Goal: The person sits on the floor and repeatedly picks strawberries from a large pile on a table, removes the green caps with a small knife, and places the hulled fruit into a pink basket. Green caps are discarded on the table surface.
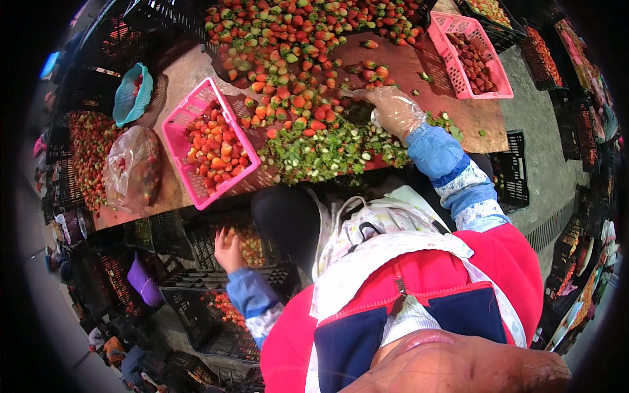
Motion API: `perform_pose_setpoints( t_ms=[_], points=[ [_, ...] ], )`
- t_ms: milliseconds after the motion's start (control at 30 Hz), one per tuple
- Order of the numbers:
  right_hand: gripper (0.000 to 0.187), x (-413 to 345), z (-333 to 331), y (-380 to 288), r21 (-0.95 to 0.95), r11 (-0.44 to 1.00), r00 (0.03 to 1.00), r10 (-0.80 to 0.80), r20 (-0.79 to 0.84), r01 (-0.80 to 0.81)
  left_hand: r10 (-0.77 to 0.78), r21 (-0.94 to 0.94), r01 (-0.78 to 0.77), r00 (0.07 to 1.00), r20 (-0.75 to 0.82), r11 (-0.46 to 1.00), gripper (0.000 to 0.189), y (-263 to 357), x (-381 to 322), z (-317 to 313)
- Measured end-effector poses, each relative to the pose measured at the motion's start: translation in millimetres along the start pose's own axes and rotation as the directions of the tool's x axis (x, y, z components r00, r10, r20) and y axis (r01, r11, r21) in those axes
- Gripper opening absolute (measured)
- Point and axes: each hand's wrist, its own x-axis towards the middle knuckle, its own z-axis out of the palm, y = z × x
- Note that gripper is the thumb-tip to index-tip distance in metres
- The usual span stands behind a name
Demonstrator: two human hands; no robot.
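My right hand (395,110), in a clear plastic glove, reaches over the table beside loose red strawberries (297,100). Its fingertips point left and blur, so I cannot tell whether they hold anything. Below it, a heap of green strawberry caps (324,150) spreads along the near edge. My left hand (229,251) is off the table at the left, seemingly bare and empty, its fingers apart, above a black crate of strawberries (251,245). A pink plastic basket (173,142) with capless strawberries (216,150) stands on the table between the two hands.
Another pink basket (449,73) holds darker strawberries at the far right. A blue-green basket (123,100) and a filled clear plastic bag (132,167) sit left. Black crates (516,169) stand around the table (484,132). More strawberries (290,19) cover its far side.
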Motion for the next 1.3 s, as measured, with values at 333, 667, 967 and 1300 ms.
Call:
perform_pose_setpoints(
  t_ms=[333,667,967,1300],
  points=[
    [0.035,-62.7,38.8,-23.4,0.986,0.010,0.969,0.187,0.160,-0.164,0.264,-0.444,0.060,0.729,0.631,0.894,0.036,148.2,-34.9,226.5],
    [0.017,-74.8,40.4,-25.6,0.959,-0.075,0.934,0.216,0.283,-0.273,0.247,-0.499,0.203,0.678,0.692,0.842,0.025,143.1,-52.5,241.8],
    [0.056,-16.7,11.8,-0.4,0.566,0.805,0.984,0.152,0.091,-0.177,0.216,-0.573,0.650,0.547,0.808,0.499,0.030,125.0,-30.5,237.7],
    [0.026,-52.0,32.1,-22.0,0.560,0.827,0.996,0.003,-0.089,0.048,0.119,-0.422,0.321,0.660,0.742,0.848,0.026,148.2,-26.5,266.4]
  ],
)
